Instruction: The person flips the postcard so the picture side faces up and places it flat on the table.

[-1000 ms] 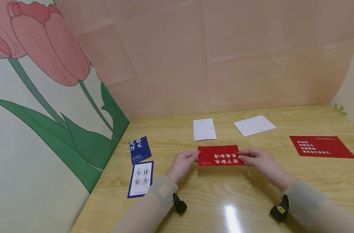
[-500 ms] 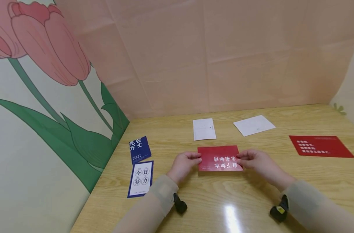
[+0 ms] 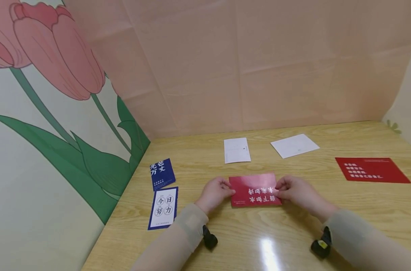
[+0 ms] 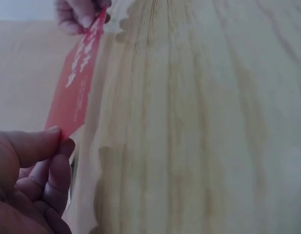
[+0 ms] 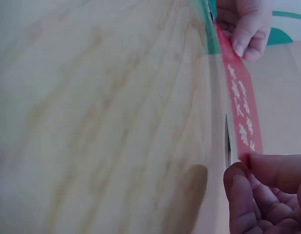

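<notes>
The red card (image 3: pixel 253 186) is held in front of the person between the two hands, raised a little off the desk (image 3: pixel 246 233), its white characters upside down in the head view. The left hand (image 3: pixel 214 194) pinches one short end, with the thumb on the printed face, the index finger behind and the other fingers curled in toward the palm, as the left wrist view shows. The right hand (image 3: pixel 296 194) grips the opposite end in mirrored fashion, thumb over the print, its remaining fingers folded below. Both forearms reach in from the lower edge of the head view and angle inward, with a black device (image 3: pixel 210 238) at the left wrist and another black device (image 3: pixel 321 247) at the right. Two white cards (image 3: pixel 237 150) lie beyond the held card, two blue-and-white cards (image 3: pixel 163 209) off to the left, and a second red card (image 3: pixel 372 170) well to the right.
</notes>
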`<state>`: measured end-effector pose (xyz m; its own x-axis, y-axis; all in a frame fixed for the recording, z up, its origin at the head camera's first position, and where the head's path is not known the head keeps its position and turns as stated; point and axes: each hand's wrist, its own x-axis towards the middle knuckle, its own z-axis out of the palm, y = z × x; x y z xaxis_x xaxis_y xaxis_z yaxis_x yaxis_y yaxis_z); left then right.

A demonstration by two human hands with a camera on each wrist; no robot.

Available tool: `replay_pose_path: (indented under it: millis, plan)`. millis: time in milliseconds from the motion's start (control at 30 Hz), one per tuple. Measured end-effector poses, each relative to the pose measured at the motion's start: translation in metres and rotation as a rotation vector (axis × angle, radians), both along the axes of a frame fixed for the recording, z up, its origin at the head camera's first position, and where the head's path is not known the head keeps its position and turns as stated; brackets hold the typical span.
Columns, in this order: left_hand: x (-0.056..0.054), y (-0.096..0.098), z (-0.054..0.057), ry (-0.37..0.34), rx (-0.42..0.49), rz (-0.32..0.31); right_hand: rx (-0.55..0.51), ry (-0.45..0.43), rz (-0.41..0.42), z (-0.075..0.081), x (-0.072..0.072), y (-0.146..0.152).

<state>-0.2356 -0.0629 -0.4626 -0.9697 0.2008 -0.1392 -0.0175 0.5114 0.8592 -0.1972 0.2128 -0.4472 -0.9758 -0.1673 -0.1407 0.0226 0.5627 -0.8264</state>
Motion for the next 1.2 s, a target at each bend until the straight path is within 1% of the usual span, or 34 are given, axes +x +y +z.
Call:
replay_pose_path:
  millis: [100, 233, 400, 633, 800, 1000, 1100, 1200]
  plan:
    - [0.001, 0.0, 0.002, -0.024, -0.042, -0.02, 0.001, -0.024, 0.002, 0.0, 0.001, -0.001]
    - [0.002, 0.0, 0.004, -0.038, -0.12, -0.042, 0.007, -0.062, 0.006, 0.0, 0.002, -0.001]
    - [0.002, 0.0, 0.004, -0.034, -0.169, -0.061, 0.045, -0.079, 0.01, 0.001, 0.002, -0.002]
    - [0.001, 0.0, 0.005, -0.021, -0.248, -0.091, 0.044, -0.119, 0.009, 0.001, 0.002, -0.003]
    - [0.002, 0.0, 0.007, -0.011, -0.278, -0.107, 0.042, -0.145, 0.001, 0.002, 0.002, -0.004]
    - [0.003, 0.0, 0.008, -0.02, -0.297, -0.114, 0.03, -0.161, -0.002, 0.004, 0.004, -0.004]
    - [0.004, 0.0, 0.008, -0.007, -0.299, -0.11, 0.046, -0.143, 0.012, 0.006, 0.006, -0.005]
    - [0.004, 0.001, 0.01, 0.035, -0.316, -0.116, 0.099, -0.105, 0.041, 0.008, 0.008, -0.006]
